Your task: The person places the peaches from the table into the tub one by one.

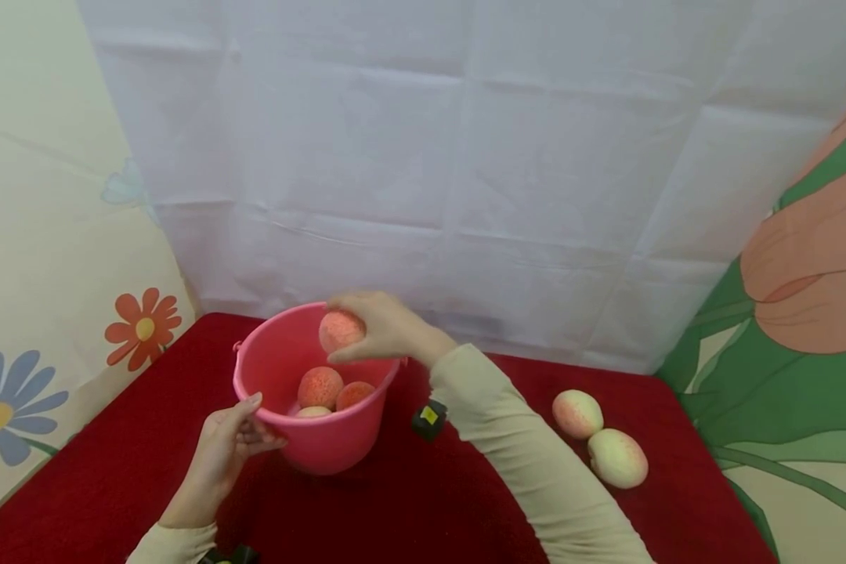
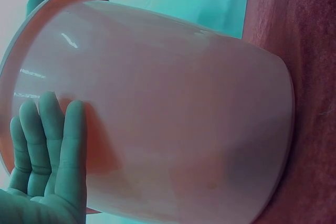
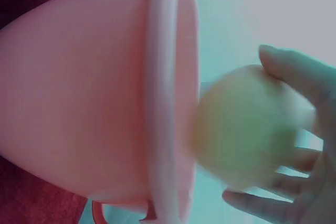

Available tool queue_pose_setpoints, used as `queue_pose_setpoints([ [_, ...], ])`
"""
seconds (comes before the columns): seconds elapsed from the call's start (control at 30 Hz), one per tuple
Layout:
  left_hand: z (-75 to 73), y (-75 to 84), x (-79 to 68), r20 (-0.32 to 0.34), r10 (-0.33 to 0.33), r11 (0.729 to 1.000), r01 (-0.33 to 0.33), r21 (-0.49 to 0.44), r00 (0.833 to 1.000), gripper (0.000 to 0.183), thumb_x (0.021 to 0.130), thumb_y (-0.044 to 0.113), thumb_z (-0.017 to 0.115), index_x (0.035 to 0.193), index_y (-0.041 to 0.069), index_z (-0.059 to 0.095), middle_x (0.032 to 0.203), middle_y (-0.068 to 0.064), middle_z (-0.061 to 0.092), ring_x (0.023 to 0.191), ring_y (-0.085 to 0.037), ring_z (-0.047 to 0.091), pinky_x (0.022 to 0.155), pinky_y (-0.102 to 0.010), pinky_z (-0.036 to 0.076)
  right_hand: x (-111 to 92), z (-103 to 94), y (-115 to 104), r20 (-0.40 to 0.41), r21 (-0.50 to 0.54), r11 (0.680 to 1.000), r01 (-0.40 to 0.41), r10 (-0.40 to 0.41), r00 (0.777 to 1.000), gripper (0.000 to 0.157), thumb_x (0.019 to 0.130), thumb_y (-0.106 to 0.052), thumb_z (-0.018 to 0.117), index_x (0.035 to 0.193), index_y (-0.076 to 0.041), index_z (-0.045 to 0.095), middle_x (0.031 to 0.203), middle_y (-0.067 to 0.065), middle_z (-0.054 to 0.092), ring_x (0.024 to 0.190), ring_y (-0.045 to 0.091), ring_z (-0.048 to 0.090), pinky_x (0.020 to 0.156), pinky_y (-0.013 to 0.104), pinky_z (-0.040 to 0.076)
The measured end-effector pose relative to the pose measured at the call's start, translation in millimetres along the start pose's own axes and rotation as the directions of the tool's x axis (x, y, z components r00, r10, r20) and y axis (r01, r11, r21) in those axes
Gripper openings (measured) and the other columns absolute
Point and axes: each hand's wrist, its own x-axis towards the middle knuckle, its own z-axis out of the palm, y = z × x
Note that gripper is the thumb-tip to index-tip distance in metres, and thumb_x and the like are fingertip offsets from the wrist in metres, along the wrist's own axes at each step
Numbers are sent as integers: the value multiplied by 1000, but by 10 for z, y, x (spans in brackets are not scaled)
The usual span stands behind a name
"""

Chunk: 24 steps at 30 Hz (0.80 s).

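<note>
1. Right hand above the mouth of the pink bucket, clamped with thumb and fingers round one peach. Blurred in the right wrist view; firmness of the hold hard to tell.
2. Held peach over the bucket, apart from the fruit below. Possible trouble: a knock against the rim and a bounce onto the table, from a release too close to the edge. Also possible: bruising, from too high a drop.
3. Left hand at the near left part of the rim, pinching it with thumb at the edge and straight fingers along the outer wall. Likely weak point: a tipped bucket, from too much downward push here or a bump from the right wrist.
4. Low inside the bucket, toward the near wall: two reddish peaches and a paler peach. Perhaps a slight lean that way, from the uneven load.
5. Under the bucket: the red-covered table. Bucket closer to the far left corner than to the right edge.
6. Near the right edge, side by side, perhaps touching: two loose peaches. Chance of a roll over that edge, from a brush of the right sleeve.
7. Beyond the far edge: a creased white sheet.
</note>
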Motion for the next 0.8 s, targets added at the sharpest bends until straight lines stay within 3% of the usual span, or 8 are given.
queue_pose_setpoints([
  [0.13, 14, 6, 5, 4, -10, 1000, 10, 0, 1000, 44, 95, 21, 46, 56, 12, 62, 52, -3, 56, 53, -14, 62, 59, -35, 55, -18, 22, -6, 63, -20, 1000, -7, 8, 998, 62, 82, -41, 65, 134, -14, 45, 135, 0, 45, 125, 15, 38, 102, 31, 32],
  [0.37, 14, 5, 1, 23, 3, 1000, -2, -23, 1000, 44, 96, 19, 45, 56, 12, 63, 51, -2, 56, 53, -14, 62, 59, -36, 55, -94, 41, 5, 109, -55, 996, -64, 70, 992, 58, 84, -41, 61, 134, -18, 44, 136, -2, 44, 126, 14, 37, 102, 31, 33],
  [0.8, 12, -8, -14, 14, 12, 999, -11, -43, 1000, 44, 96, 19, 45, 56, 11, 62, 50, -2, 56, 52, -15, 63, 59, -36, 55, -446, -26, 150, -51, -64, 998, 23, -26, 998, 47, 85, -33, 63, 127, -13, 52, 124, 2, 54, 116, 15, 47, 97, 31, 39],
])
